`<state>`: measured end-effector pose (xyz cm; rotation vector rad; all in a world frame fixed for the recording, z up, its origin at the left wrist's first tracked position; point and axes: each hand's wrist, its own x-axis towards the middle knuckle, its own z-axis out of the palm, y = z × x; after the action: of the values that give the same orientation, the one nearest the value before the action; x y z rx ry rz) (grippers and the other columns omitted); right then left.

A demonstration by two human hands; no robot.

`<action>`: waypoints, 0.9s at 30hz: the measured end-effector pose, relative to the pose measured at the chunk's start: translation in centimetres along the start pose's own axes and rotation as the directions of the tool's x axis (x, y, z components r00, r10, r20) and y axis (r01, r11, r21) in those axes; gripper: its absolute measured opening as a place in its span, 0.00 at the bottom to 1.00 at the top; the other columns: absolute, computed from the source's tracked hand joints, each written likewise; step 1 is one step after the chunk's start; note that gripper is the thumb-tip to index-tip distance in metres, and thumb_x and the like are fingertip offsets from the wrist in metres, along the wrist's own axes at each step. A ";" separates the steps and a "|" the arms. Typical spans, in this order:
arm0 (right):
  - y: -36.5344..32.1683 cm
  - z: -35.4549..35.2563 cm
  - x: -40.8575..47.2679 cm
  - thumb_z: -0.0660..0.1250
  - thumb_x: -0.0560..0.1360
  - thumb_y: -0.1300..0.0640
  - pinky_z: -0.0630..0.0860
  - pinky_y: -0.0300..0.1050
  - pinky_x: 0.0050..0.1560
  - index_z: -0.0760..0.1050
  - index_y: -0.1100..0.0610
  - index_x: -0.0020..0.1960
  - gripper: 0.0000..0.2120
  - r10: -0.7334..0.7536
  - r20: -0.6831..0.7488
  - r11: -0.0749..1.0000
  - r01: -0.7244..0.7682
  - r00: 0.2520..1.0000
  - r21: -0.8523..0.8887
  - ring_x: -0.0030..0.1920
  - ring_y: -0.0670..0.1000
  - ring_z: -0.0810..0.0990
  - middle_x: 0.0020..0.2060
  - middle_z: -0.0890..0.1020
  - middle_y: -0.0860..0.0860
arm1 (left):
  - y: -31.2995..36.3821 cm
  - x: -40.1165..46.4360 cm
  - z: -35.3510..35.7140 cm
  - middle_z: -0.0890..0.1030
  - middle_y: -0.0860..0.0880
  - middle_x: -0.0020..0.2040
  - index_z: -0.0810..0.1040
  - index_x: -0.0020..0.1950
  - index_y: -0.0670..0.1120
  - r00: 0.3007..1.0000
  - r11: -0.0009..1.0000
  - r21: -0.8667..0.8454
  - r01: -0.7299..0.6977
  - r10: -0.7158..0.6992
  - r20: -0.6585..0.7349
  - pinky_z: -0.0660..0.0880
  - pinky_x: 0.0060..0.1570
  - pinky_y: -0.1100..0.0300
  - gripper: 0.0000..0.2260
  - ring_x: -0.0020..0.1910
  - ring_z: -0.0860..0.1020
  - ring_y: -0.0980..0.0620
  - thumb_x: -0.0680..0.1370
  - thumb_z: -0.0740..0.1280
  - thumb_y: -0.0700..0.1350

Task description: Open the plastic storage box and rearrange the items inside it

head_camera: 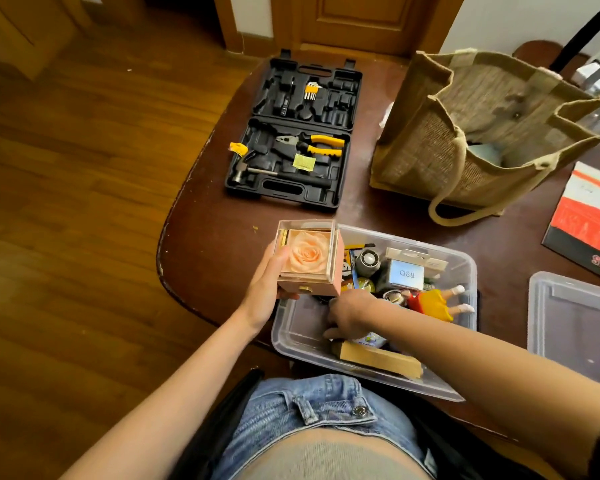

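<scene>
The clear plastic storage box (pixel 293 336) stands open at the table's near edge, its lid (pixel 575 323) lying to the right. My left hand (pixel 269 287) grips a pink gift box with a peach rose under a clear top (pixel 309 259), held over the storage box's far left corner. My right hand (pixel 349 315) reaches down inside the storage box with curled fingers on a small item that I cannot make out. Inside lie a wooden block (pixel 378 358), a white Q88 box (pixel 406 274), a small fan (pixel 368 261) and a red and yellow doll (pixel 433 303).
A black tool case (pixel 291 133) lies open at the far side of the dark wooden table (pixel 215 244), holding pliers, a hammer and hex keys. A jute tote bag (pixel 471 133) stands at the back right. A red and white book (pixel 589 220) lies at the right edge.
</scene>
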<state>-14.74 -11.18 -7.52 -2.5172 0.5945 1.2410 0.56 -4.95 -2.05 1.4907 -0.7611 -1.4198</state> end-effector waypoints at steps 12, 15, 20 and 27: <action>3.0 0.5 -5.3 0.54 0.80 0.44 0.69 0.45 0.39 0.77 0.59 0.48 0.21 0.001 -0.016 0.996 0.000 1.000 0.084 0.39 0.55 0.73 0.39 0.76 0.54 | -0.1 -2.4 1.6 0.67 0.52 0.68 0.50 0.74 0.67 1.000 0.712 0.702 0.001 -0.003 0.002 0.70 0.61 0.49 0.26 0.61 0.72 0.50 0.77 0.53 0.65; 3.3 0.9 -5.1 0.55 0.79 0.48 0.71 0.46 0.42 0.77 0.59 0.52 0.18 -0.002 -0.046 0.994 0.006 0.999 0.105 0.42 0.55 0.76 0.46 0.80 0.55 | 0.0 -2.5 3.1 0.65 0.49 0.68 0.51 0.73 0.66 0.998 0.590 0.806 0.046 -0.054 -0.017 0.71 0.61 0.47 0.24 0.59 0.74 0.44 0.78 0.50 0.66; 3.9 1.5 -5.0 0.55 0.79 0.52 0.69 0.45 0.39 0.75 0.58 0.51 0.13 -0.060 -0.109 0.990 0.073 0.992 0.117 0.39 0.55 0.73 0.43 0.78 0.55 | -0.9 -2.2 5.9 0.65 0.47 0.70 0.55 0.73 0.63 0.983 0.525 0.832 0.177 -0.139 -0.121 0.66 0.60 0.49 0.21 0.63 0.72 0.42 0.80 0.46 0.62; 4.7 2.8 -4.4 0.60 0.76 0.50 0.74 0.48 0.43 0.64 0.58 0.64 0.20 -0.056 -0.147 0.957 0.096 0.988 0.275 0.43 0.56 0.76 0.46 0.80 0.54 | -0.7 -0.6 6.7 0.72 0.43 0.66 0.59 0.73 0.51 0.936 0.428 0.853 0.298 -0.307 -0.173 0.71 0.55 0.51 0.21 0.59 0.74 0.45 0.82 0.46 0.57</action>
<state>-21.30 -13.09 -6.00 -2.3727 0.6483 0.8901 -6.16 -5.44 -1.94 2.5303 -1.4194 -1.3246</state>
